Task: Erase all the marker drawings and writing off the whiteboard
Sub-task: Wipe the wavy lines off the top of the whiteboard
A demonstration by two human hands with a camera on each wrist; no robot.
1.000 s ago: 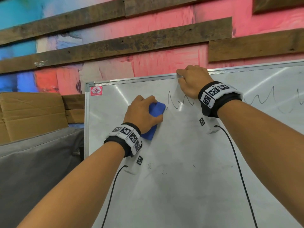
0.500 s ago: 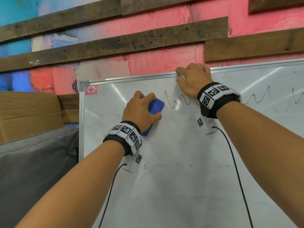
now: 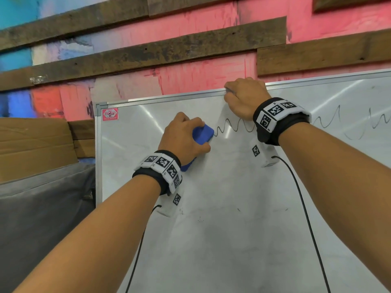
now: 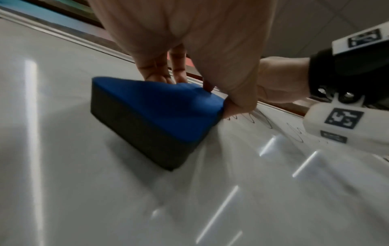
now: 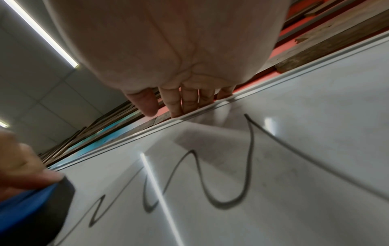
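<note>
Left hand [image 3: 183, 138] grips eraser [image 3: 202, 133] flat on board [image 3: 232, 229], right hand [image 3: 245, 96] hooks top edge — sweep firmly along squiggle [image 3: 234, 127].

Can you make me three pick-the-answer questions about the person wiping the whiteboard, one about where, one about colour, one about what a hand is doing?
1. Where is the black squiggle from the eraser?
A. Its right
B. Its left
C. Below it

2. What colour is the eraser's top?
A. Red
B. Blue
C. Green

3. What is the right hand doing?
A. Holding a marker
B. Hanging free
C. Gripping the whiteboard top edge

Answers:
1. A, the line runs rightward from the eraser.
2. B, blue shows under the left hand.
3. C, its fingers curl over the frame.
</note>
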